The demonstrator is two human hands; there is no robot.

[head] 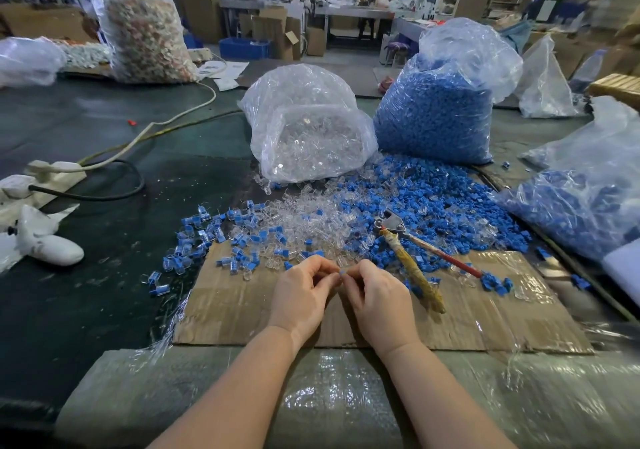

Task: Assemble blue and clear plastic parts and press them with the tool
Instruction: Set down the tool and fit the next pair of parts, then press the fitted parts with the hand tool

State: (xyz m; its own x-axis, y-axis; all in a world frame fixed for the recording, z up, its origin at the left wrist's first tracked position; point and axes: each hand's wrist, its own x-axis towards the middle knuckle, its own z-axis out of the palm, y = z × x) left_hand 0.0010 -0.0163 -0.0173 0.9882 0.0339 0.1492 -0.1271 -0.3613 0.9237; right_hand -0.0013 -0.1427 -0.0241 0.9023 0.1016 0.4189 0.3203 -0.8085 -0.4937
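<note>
Hands meet over the middle of a sheet of cardboard lying on the dark surface. The left hand and the right hand face each other with fingertips together, and between them they pinch a small blue part; both grips are narrow, closed on that piece, though whether a clear piece is also held cannot be told. Just beyond the hands lies a spread of loose clear parts mixed with blue parts, and to the left a scatter of joined blue-and-clear pieces. The pressing tool, with its metal head and long wrapped handles, rests untouched on the pile to the right of the right hand. Behind stand a bag of clear parts and, beside it, a bag of blue parts.
</note>
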